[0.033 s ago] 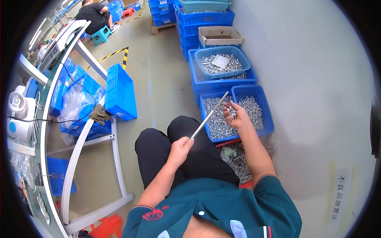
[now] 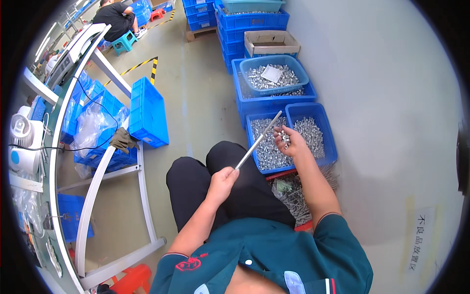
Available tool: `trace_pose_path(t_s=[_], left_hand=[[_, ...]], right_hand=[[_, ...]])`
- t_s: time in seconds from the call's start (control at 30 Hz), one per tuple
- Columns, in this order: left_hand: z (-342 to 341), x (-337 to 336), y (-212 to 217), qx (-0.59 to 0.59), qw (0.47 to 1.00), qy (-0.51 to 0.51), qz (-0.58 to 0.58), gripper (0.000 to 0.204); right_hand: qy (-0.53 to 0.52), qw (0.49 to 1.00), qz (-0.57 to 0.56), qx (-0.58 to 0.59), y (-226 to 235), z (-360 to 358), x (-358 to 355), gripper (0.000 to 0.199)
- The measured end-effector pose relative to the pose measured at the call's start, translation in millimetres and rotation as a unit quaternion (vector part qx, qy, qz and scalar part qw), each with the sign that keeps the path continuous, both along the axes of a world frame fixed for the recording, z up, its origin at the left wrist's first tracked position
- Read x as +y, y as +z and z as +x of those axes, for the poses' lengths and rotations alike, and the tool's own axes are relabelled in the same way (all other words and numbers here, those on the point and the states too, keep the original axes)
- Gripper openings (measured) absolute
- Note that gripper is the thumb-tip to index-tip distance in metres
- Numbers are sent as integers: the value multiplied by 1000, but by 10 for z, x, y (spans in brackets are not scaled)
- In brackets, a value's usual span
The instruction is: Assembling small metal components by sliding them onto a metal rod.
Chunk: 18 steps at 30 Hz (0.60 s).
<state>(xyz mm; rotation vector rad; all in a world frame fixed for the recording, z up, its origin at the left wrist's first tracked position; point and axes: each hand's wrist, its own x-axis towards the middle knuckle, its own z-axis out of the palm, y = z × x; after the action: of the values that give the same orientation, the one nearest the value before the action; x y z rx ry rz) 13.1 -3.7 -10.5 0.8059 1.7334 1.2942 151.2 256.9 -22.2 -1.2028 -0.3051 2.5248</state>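
My left hand (image 2: 223, 182) is closed round the lower end of a thin silvery metal rod (image 2: 256, 143). The rod slants up and to the right above my knees, its far tip close to my right hand (image 2: 293, 143). Cupped in the curled fingers of that hand are several small silvery metal fittings (image 2: 285, 139); their exact kind is too small to tell. Right below it is a blue bin (image 2: 268, 171) heaped with similar loose fittings. A smaller blue tub (image 2: 329, 147) of them sits at the bin's right side.
Behind the bin, a light blue basket (image 2: 274, 91) of fittings rests in another blue crate (image 2: 245, 105). Thin metal rods (image 2: 298, 201) lie under my right forearm. To the left are a white-framed workbench (image 2: 93, 215) and a tilted blue crate (image 2: 149, 112). Far off, a person (image 2: 115, 19) sits on a stool.
The fingers of my right hand have shifted slightly round the fittings. My left hand and the rod are almost unmoved.
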Motion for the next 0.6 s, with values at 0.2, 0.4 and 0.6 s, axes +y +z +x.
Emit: trace_pose_path(t_s=[0.2, 0.4, 0.6], left_hand=[[17, -6, -14, 8, 1000, 1, 16, 26], [26, -26, -9, 16, 1000, 1, 5, 26], [42, -27, 12, 29, 1000, -2, 6, 27]], right_hand=[[27, 992, -29, 116, -275, 88, 75, 25], [34, 989, 54, 131, -22, 85, 38, 14], [34, 981, 54, 185, 6, 129, 53, 15]])
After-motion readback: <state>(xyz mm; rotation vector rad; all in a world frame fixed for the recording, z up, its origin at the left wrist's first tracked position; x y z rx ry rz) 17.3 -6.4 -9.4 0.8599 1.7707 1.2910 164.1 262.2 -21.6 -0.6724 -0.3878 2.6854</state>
